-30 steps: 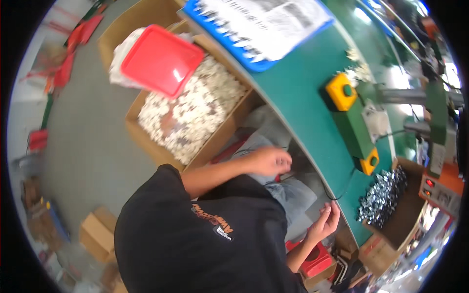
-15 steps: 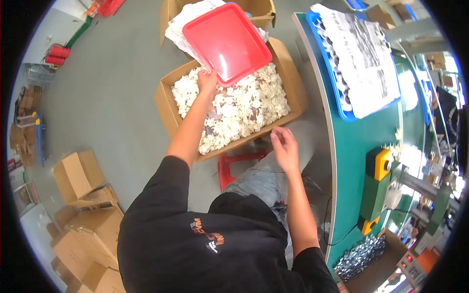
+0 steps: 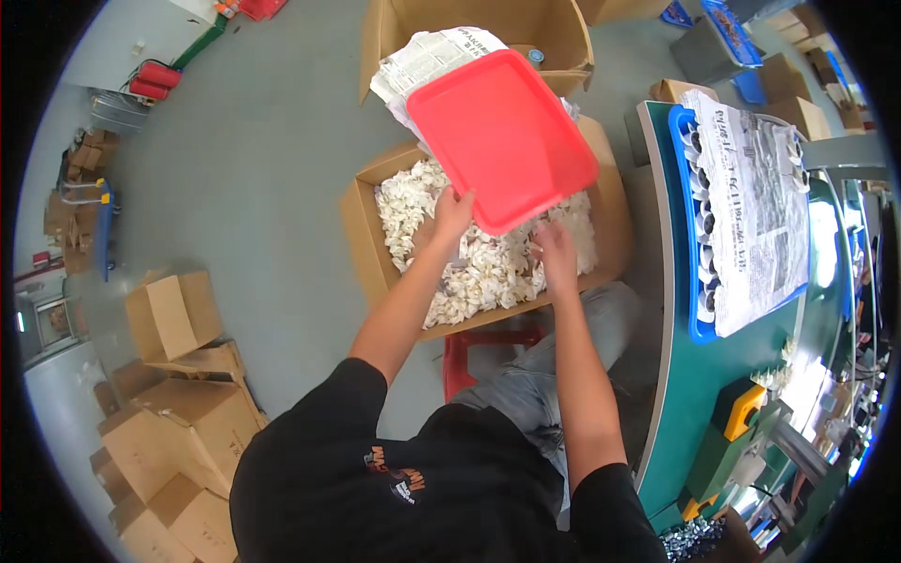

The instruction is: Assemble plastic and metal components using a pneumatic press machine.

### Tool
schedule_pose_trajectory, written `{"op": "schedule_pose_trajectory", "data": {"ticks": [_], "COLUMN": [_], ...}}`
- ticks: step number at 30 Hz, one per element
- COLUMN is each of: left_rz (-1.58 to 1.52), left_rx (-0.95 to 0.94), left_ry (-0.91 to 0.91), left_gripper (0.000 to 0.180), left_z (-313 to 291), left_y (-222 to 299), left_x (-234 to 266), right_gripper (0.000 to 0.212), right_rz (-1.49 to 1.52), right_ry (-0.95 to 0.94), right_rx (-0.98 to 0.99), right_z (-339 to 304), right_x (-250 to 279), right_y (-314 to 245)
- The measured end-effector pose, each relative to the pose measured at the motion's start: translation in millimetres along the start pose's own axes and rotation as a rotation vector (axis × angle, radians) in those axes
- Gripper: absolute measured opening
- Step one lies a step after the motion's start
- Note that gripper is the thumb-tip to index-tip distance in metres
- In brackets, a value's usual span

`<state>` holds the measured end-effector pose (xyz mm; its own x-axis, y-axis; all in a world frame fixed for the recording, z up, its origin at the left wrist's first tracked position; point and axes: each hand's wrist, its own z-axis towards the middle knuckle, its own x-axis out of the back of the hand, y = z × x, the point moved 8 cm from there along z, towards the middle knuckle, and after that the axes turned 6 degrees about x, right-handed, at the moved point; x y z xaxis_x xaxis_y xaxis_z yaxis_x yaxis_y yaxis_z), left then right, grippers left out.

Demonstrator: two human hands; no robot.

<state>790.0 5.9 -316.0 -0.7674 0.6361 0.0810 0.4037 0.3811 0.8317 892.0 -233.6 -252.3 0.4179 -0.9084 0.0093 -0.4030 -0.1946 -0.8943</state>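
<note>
My left hand (image 3: 453, 214) grips the near left corner of a red plastic tray (image 3: 507, 136). The tray is tilted and lies over a stack of newspaper sheets (image 3: 439, 58) and the far part of an open cardboard box (image 3: 359, 225). Many small white, petal-like pieces (image 3: 483, 291) fill that box. Just below the tray's near edge, my right hand (image 3: 557, 253) hovers over the white pieces, fingers apart and slightly curled. Nothing shows in it, and whether its fingertips touch the tray is unclear.
A red stool (image 3: 457, 366) stands under the box's near side. Right of me, a green-topped bench (image 3: 690, 394) carries a blue tray (image 3: 702, 324) covered with newspaper, and a green and yellow device (image 3: 741, 413). Another carton (image 3: 563, 42) stands behind; several cartons (image 3: 188, 422) are stacked left.
My right hand has moved from beside the box's near edge up to the tray's near edge. My left hand still holds the tray. The view has shifted.
</note>
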Motion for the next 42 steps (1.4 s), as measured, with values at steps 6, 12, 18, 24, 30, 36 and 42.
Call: {"op": "schedule_pose_trajectory", "data": {"ticks": [6,12,18,24,30,36,42], "left_rz": [-0.11,-0.556,-1.049,-0.699,-0.764,-0.036,0.237], "left_rx": [0.02,0.243,0.32,0.16,0.144,0.163,-0.027], "left_ry": [-0.052,-0.123,-0.268,-0.14,0.036,0.158,0.136], "left_gripper": [0.038,0.061,0.063,0.047,0.045,0.038,0.044], "left_z": [-44.2,-45.4,-24.7,11.2,36.5,100.4,28.7], "left_y": [10.2,22.6,11.6,19.9,43.1,30.3,72.9], "left_x": [0.4,-17.1,-25.5,-24.9,-39.9,19.9,40.2], "right_gripper": [0.033,0.037,0.043,0.048,0.036,0.033,0.029], "right_rz": [0.152,0.273,0.389,0.396,0.479,0.397,0.088], "right_ry": [0.072,0.102,0.109,0.272,0.422,0.337,0.095], "right_rx": [0.033,-0.007,-0.108,0.074,0.017,0.051,0.175], "right_z": [22.3,27.4,-4.8,-46.6,-140.9,-177.9,-176.8], "right_x": [-25.4,-8.8,-10.8,58.2,90.6,97.1,98.8], "right_y": [-24.0,-15.9,-40.7,-9.8,-15.3,-10.1,-35.0]}}
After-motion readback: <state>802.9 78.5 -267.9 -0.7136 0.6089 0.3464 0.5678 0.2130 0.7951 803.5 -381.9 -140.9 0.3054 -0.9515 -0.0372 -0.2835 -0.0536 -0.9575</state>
